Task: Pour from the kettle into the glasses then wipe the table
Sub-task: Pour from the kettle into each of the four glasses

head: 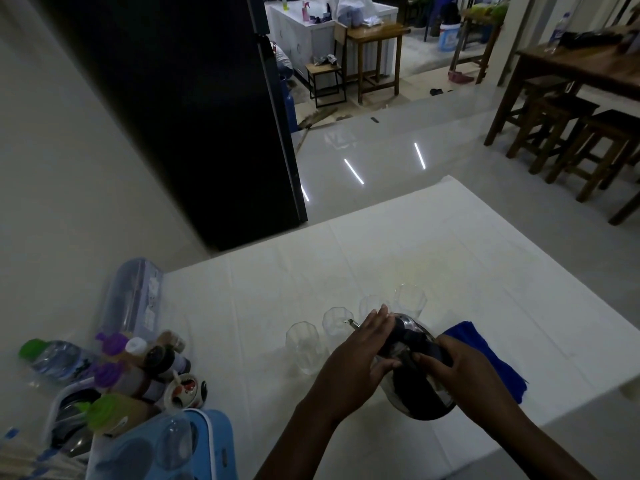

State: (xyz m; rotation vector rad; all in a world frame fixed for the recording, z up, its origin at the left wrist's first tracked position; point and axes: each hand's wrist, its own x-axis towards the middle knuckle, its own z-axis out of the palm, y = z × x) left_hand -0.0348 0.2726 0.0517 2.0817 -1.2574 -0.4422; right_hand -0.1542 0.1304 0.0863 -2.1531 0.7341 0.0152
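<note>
A shiny steel kettle with a black lid and handle is tilted to the left, its spout over the second glass of a row. My right hand grips the black handle. My left hand lies flat against the kettle's lid and side. Several clear glasses stand in a slanting row on the white table: the nearest glass, then the second, a third partly behind my fingers, and the farthest. A blue cloth lies just right of the kettle.
At the near left stand several bottles and jars, a tall plastic container, a lying water bottle and a blue tray. A black fridge rises behind the table. Wooden stools stand at the far right.
</note>
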